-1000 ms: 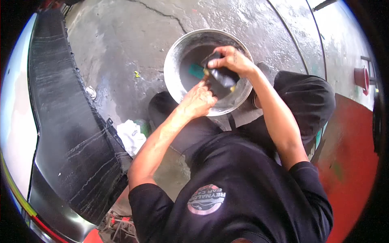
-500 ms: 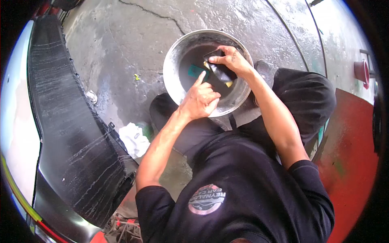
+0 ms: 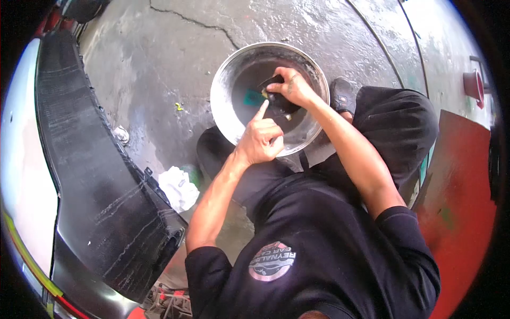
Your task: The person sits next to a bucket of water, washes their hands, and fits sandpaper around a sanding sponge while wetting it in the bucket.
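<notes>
A metal basin (image 3: pixel 223 101) of murky water stands in front of my crossed legs. Over it, my right hand (image 3: pixel 293 87) grips a dark, sheet-like piece (image 3: pixel 279 105) with yellowish patches at its edges; its exact kind is unclear. My left hand (image 3: pixel 259 138) is at the near rim, index finger stretched toward the piece's near-left edge and the other fingers partly curled. It holds nothing that I can see, and whether the fingertip touches the piece is unclear. A green, flat-looking block (image 3: pixel 254 98) lies in the water just left of the piece.
A long black car body panel (image 3: pixel 106 175) with wet streaks lies along my left. Beside it are a white crumpled cloth (image 3: pixel 178 187) and a small whitish lump (image 3: pixel 121 135). A red panel (image 3: pixel 457 212) and a reddish bucket (image 3: pixel 473 86) are at right. Cracked wet concrete surrounds the basin.
My right hand has moved slightly left and lower with the dark piece, which is now tilted and sits deeper in the basin. My left index finger remains extended near its edge.
</notes>
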The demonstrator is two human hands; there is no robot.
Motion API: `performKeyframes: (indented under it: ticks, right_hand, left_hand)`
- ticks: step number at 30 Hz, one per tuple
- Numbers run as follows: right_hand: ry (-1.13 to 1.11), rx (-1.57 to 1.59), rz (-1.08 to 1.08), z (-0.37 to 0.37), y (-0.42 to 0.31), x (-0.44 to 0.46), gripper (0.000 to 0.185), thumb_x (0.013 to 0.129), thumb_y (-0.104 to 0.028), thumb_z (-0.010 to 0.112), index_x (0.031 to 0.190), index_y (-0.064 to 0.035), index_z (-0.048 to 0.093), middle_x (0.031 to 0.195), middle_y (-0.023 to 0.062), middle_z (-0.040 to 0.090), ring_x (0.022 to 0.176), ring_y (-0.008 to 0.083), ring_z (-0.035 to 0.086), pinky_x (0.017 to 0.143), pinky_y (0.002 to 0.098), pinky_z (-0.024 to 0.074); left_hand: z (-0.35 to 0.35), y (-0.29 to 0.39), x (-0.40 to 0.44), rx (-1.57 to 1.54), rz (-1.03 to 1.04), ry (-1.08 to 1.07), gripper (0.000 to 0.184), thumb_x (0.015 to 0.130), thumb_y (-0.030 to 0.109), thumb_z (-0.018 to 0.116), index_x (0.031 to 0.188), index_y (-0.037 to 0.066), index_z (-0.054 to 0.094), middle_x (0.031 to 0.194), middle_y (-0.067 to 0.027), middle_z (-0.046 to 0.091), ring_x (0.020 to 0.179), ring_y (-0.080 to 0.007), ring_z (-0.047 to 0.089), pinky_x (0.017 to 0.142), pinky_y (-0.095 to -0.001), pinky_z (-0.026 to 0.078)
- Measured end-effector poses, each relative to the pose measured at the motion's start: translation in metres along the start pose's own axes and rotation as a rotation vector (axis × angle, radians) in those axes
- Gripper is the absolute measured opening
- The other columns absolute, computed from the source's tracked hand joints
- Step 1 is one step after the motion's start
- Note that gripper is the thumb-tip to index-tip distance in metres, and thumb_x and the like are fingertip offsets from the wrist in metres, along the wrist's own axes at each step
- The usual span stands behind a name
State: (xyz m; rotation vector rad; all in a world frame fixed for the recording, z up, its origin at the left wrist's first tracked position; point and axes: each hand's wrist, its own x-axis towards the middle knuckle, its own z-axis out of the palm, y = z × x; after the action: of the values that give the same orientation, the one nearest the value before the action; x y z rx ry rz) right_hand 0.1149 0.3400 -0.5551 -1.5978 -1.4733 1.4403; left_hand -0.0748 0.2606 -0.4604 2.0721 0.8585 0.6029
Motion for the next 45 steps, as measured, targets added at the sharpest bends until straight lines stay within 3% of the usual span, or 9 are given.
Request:
performKeyframes:
  ticks: [2,7,8,14,19,27,31,35,45]
  right_hand:
    - [-0.018,0.164,-0.043,-0.017,-0.027,-0.006,0.029,0.084,-0.017,0.083,0.100,-0.0002,0.066,0.083,0.0050,0.069,0.077,0.0113,0.061,0.069,0.0310,0.0502]
    - [-0.291,0.122,-0.211,-0.004,-0.049,-0.026,0.032,0.082,-0.021,0.085,0.097,-0.0014,0.066,0.078,0.0016,0.064,0.078,0.0093,0.057,0.069,0.0303,0.0472]
    - [-0.321,0.037,-0.087,-0.002,-0.053,-0.027,0.047,0.079,-0.026,0.087,0.109,0.0036,0.067,0.092,0.0156,0.071,0.093,0.0215,0.066,0.086,0.0376,0.0505]
    - [-0.131,0.127,-0.041,0.020,-0.025,-0.015,0.035,0.079,-0.022,0.085,0.097,0.0034,0.068,0.080,0.0079,0.067,0.078,0.0140,0.060,0.073,0.0352,0.0488]
    - [0.032,0.165,0.076,-0.001,-0.010,-0.001,0.040,0.081,-0.024,0.086,0.104,0.0037,0.068,0.083,0.0074,0.070,0.078,0.0126,0.064,0.071,0.0321,0.0517]
    - [-0.321,0.204,-0.042,-0.001,-0.051,-0.028,0.026,0.080,-0.017,0.085,0.092,-0.0008,0.069,0.080,0.0020,0.069,0.077,0.0100,0.060,0.069,0.0311,0.0479]
    - [-0.229,0.368,0.136,0.032,-0.006,-0.016,0.033,0.078,-0.014,0.083,0.096,0.0084,0.067,0.084,0.0080,0.071,0.080,0.0123,0.063,0.072,0.0317,0.0497]
    - [-0.051,0.091,0.180,0.006,-0.003,0.001,0.084,0.076,-0.030,0.087,0.140,0.0111,0.052,0.140,0.0290,0.058,0.133,0.0327,0.056,0.112,0.0364,0.0433]
    - [-0.396,0.171,0.053,0.011,-0.054,-0.032,0.033,0.077,-0.021,0.083,0.095,0.0029,0.070,0.080,0.0081,0.068,0.078,0.0149,0.061,0.072,0.0346,0.0477]
  left_hand:
    - [-0.003,0.000,-0.003,-0.061,-0.050,0.055,0.003,0.072,0.004,0.065,0.071,0.005,0.068,0.067,-0.0063,0.066,0.059,-0.0226,0.064,0.123,-0.0615,0.024]
    - [-0.005,0.000,-0.001,-0.170,-0.129,0.098,0.020,0.086,0.017,0.069,0.072,0.002,0.070,0.061,-0.0100,0.061,0.056,-0.0257,0.057,0.061,-0.0379,0.040]
    - [-0.002,0.001,0.000,-0.152,-0.105,0.108,0.020,0.085,0.017,0.069,0.072,0.002,0.070,0.060,-0.0099,0.061,0.056,-0.0257,0.057,0.061,-0.0376,0.041]
    - [0.005,0.002,0.002,-0.031,-0.040,0.087,0.019,0.083,0.017,0.072,0.068,0.005,0.069,0.059,-0.0096,0.062,0.056,-0.0257,0.059,0.063,-0.0387,0.041]
    - [0.000,0.005,-0.002,-0.106,-0.071,0.049,0.023,0.086,0.015,0.069,0.066,0.003,0.067,0.060,-0.0077,0.063,0.053,-0.0237,0.060,0.121,-0.0586,0.028]
    - [0.002,0.007,-0.001,-0.046,-0.012,0.159,0.018,0.079,0.013,0.073,0.064,0.005,0.065,0.058,-0.0078,0.059,0.055,-0.0262,0.056,0.068,-0.0372,0.043]
    - [0.007,0.005,-0.005,0.066,-0.038,0.070,0.023,0.079,0.014,0.073,0.061,0.006,0.062,0.057,-0.0077,0.058,0.054,-0.0266,0.056,0.081,-0.0412,0.049]
    - [0.010,0.011,-0.001,0.087,0.015,0.000,0.028,0.080,0.016,0.074,0.059,0.006,0.058,0.055,-0.0076,0.055,0.053,-0.0265,0.056,0.107,-0.0553,0.044]
    - [0.008,0.010,-0.007,0.050,0.005,0.121,0.018,0.076,0.012,0.074,0.063,0.006,0.062,0.059,-0.0091,0.059,0.055,-0.0284,0.058,0.060,-0.0393,0.044]
